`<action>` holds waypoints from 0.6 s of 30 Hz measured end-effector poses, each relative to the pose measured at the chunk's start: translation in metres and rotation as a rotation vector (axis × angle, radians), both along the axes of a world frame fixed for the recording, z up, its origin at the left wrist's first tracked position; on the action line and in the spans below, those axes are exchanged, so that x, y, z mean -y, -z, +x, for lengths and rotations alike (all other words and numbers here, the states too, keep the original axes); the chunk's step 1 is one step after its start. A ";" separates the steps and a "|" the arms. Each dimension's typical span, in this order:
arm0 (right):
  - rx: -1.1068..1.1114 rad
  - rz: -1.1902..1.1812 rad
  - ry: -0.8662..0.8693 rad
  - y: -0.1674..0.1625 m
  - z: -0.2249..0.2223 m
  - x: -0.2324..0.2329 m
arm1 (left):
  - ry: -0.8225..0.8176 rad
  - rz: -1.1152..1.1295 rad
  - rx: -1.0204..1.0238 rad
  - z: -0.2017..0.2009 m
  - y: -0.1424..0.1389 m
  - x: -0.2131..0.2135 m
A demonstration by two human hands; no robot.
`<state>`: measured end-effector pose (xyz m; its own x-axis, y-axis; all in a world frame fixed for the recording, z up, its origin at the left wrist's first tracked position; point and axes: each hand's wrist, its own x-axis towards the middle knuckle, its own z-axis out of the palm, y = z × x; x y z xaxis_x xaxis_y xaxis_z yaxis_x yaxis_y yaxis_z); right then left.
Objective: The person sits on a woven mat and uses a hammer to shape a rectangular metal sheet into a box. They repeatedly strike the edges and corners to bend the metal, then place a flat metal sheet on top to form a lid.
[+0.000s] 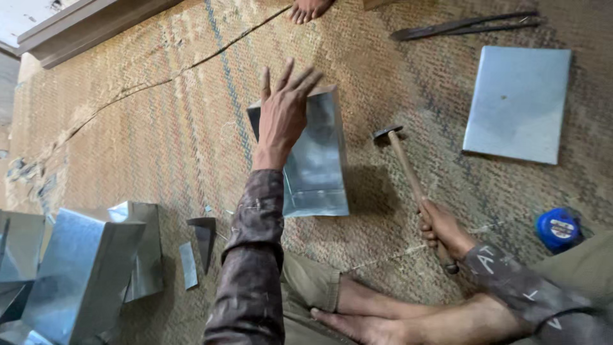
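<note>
The person's bare foot [357, 326] lies nearest. Their left hand [281, 115], fingers spread, steadies the folded sheet-metal box [319, 160] on the woven mat [159, 128]; their right hand [440, 230] grips the hammer [408, 179] beside it. Hammering its edge seems in hand, demanding a firm hold.

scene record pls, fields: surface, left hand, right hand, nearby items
surface: woven mat
left hand: left hand open, fingers spread, on folded sheet-metal box
right hand: right hand grips hammer by its wooden handle, head raised right of the box
nearby items: flat metal sheet, blue round tape case, metal shears, finished metal boxes
</note>
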<state>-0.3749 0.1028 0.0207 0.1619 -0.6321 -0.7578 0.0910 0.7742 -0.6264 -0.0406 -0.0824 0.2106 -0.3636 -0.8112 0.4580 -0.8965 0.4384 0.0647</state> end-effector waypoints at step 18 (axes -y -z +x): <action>0.136 0.149 0.050 0.019 -0.001 0.000 | -0.765 0.142 -1.166 -0.062 0.171 -0.140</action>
<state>-0.3755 0.1026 0.0015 0.2404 -0.5247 -0.8167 0.2081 0.8496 -0.4846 -0.1026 0.0572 0.0397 0.7118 -0.6973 0.0849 -0.3078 -0.2010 0.9300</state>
